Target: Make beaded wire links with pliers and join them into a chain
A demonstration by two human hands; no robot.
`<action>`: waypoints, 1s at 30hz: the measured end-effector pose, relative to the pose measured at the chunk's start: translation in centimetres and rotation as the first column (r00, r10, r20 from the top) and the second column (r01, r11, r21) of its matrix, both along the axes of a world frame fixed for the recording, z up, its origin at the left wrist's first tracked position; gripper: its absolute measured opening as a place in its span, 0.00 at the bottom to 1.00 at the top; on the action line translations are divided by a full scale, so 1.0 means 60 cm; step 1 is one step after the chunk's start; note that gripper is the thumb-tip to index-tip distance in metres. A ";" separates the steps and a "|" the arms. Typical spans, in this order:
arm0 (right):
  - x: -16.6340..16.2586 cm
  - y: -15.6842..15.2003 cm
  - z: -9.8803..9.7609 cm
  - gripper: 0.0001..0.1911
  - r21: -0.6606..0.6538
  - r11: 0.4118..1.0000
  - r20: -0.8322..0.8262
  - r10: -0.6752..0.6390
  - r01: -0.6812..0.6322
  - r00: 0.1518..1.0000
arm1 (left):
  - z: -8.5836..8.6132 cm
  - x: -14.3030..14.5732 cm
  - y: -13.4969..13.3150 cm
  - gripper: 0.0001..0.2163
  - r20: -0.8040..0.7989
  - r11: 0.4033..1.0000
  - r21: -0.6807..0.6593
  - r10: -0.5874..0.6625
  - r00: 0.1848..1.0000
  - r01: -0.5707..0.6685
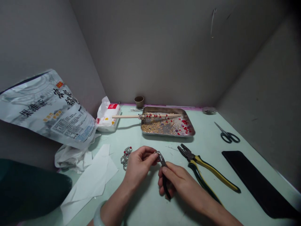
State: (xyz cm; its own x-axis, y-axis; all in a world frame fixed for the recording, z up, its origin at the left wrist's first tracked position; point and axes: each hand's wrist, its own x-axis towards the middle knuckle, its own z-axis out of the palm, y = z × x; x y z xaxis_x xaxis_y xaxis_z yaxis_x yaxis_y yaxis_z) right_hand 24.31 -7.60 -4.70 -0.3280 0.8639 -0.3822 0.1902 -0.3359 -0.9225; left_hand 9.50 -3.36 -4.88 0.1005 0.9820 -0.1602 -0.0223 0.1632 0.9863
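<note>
In the middle of the table, my left hand [141, 160] is closed in a pinch at the tip of a small pair of pliers [165, 182]. What it pinches is too small to make out; a bit of silvery metal shows at the fingertips. My right hand [175, 179] is wrapped round the pliers' black handles, their jaws pointing up and left to the left fingertips. Just left of my left hand lies a beaded piece [126, 158] of grey and red beads, partly hidden by that hand.
Behind the hands, a metal tray [168, 136] holds loose gold, clear and red beads; a wooden stick [125, 116] strung with beadwork rests across it. Large combination pliers [199, 163], scissors [227, 135] and a black slab [254, 182] lie right. Tissues [109, 117], paper [91, 182] and a bag [54, 106] are left.
</note>
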 end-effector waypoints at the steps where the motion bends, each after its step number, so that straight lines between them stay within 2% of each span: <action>1: 0.001 0.000 -0.001 0.18 0.012 1.000 0.010 0.002 -0.003 1.000 | 0.000 0.001 -0.001 0.06 -0.023 1.000 0.013 0.007 1.000 -0.007; 8: 0.003 -0.003 -0.010 0.18 0.054 0.999 0.051 -0.009 0.006 0.999 | -0.013 -0.004 -0.007 0.06 -0.216 0.985 0.170 0.024 0.976 0.014; 17: -0.005 0.002 -0.015 0.17 0.003 0.999 -0.022 -0.042 0.042 0.999 | -0.017 -0.002 -0.007 0.04 -0.276 0.974 0.225 0.053 0.960 0.011; 26: 0.002 0.002 -0.018 0.18 -0.079 0.997 -0.124 -0.024 0.015 0.992 | -0.019 -0.004 -0.009 0.05 -0.253 0.967 0.253 0.039 0.967 0.027; 30: 0.003 0.004 -0.005 0.19 -0.060 0.998 -0.071 -0.019 0.014 0.997 | -0.012 -0.002 -0.005 0.06 -0.124 0.988 0.157 0.020 0.992 0.000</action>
